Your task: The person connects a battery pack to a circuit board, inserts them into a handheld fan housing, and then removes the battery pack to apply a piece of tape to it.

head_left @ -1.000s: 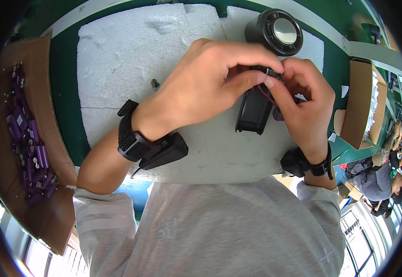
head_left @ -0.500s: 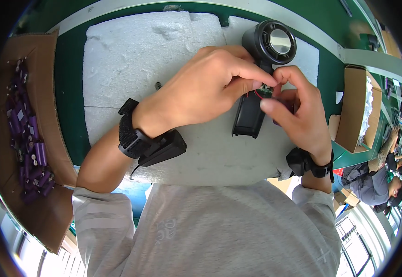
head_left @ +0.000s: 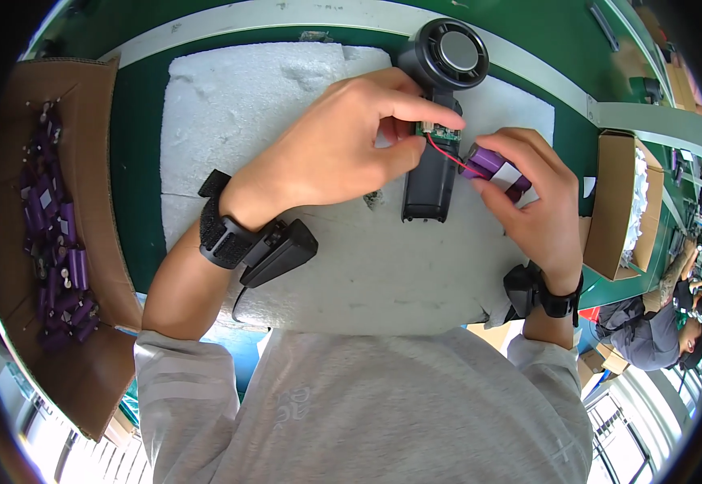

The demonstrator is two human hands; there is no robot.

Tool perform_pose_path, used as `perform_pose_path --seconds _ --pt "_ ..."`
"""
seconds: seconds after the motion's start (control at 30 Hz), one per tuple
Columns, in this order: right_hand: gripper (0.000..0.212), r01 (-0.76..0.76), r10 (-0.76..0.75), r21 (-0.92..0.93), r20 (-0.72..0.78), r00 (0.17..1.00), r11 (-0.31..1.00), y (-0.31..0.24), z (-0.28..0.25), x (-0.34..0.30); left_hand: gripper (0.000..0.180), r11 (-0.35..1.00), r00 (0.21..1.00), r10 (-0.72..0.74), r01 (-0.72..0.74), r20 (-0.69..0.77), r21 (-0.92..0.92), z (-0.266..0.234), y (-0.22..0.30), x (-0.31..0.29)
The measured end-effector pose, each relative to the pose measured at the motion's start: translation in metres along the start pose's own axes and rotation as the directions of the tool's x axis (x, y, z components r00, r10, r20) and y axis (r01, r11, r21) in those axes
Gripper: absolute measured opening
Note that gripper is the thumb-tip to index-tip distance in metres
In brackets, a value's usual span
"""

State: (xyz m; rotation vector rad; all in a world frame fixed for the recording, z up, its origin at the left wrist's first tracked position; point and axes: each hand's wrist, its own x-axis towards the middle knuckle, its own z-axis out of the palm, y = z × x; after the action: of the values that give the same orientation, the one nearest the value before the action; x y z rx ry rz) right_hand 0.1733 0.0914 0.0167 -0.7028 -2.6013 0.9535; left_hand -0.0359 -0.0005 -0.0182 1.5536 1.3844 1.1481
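Note:
A black handheld fan (head_left: 427,189) lies on the foam with its round head at the far end and its handle toward me, the inside of the handle exposed. A green circuit board (head_left: 446,134) shows in the handle near the neck. My left hand (head_left: 327,145) grips the fan there, thumb at the near left of the board and index finger reaching across above it. To the right, my right hand (head_left: 546,210) holds a purple battery pack (head_left: 489,164) with a white label between thumb and fingers. A red wire (head_left: 447,153) runs from the board to the pack.
White foam sheets (head_left: 246,89) cover the green table (head_left: 137,177). At left stands a cardboard box (head_left: 85,161) with several purple batteries (head_left: 48,210); at right, a smaller carton (head_left: 613,202) with white pieces. Another person (head_left: 649,335) sits beyond it.
My right hand has drawn away from the fan's handle, bringing the purple battery pack and stretched red wire into view. The fan has shifted slightly left and away from me.

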Motion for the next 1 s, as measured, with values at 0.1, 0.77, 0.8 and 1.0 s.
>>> perform_pose_path --seconds 0.1,0.77,0.8,1.0 --pt "0.032 -0.039 0.035 -0.056 -0.069 0.997 0.998 0.001 -0.005 -0.001 0.037 0.998 1.000 -0.027 0.027 -0.002 -0.056 0.002 0.001 0.003" --pt "0.011 0.017 -0.069 -0.328 -0.146 0.987 0.945 -0.006 -0.001 -0.010 0.034 0.999 0.994 -0.046 0.044 -0.095 -0.029 0.007 0.003 0.002" --pt "0.011 0.013 -0.066 -0.333 -0.147 0.987 0.943 -0.006 -0.001 -0.010 0.034 0.999 0.995 -0.042 0.039 -0.093 -0.033 0.008 0.003 0.003" --pt "0.011 0.027 -0.086 -0.377 -0.141 0.986 0.926 -0.004 0.002 -0.008 0.034 0.999 0.995 -0.045 0.043 -0.088 -0.021 0.007 0.002 0.001"
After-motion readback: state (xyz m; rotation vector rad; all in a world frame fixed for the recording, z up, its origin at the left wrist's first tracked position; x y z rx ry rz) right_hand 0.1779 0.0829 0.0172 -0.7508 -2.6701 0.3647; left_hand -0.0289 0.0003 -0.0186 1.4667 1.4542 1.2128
